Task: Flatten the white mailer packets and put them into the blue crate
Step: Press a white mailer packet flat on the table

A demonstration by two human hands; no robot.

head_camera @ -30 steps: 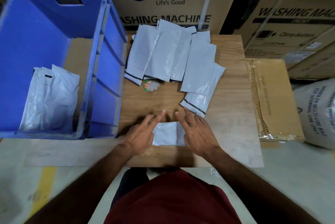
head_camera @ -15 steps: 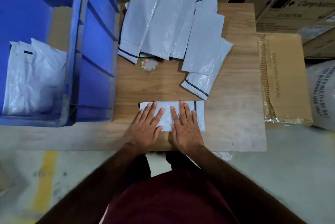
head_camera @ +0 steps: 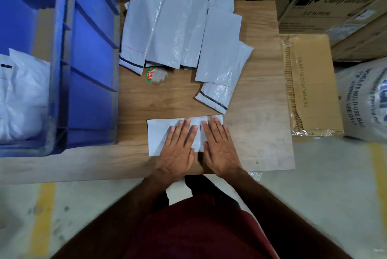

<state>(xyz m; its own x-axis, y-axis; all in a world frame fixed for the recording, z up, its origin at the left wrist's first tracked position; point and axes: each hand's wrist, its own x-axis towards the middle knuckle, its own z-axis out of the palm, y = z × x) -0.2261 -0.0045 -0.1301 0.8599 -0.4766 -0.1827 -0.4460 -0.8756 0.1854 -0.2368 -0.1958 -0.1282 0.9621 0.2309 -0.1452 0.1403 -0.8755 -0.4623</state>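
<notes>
White mailer packet [head_camera: 159,135] lies flat at lower centre of the wooden board [head_camera: 261,143]. Left hand [head_camera: 178,149] and right hand [head_camera: 219,147] press it, fingers straight and close together. More packets [head_camera: 178,28] lie fanned above. Blue crate [head_camera: 90,59], upper left, holds white packets [head_camera: 23,99].

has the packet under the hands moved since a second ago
Yes. The packet now lies spread wider along the wooden board, reaching further toward the blue crate.
</notes>
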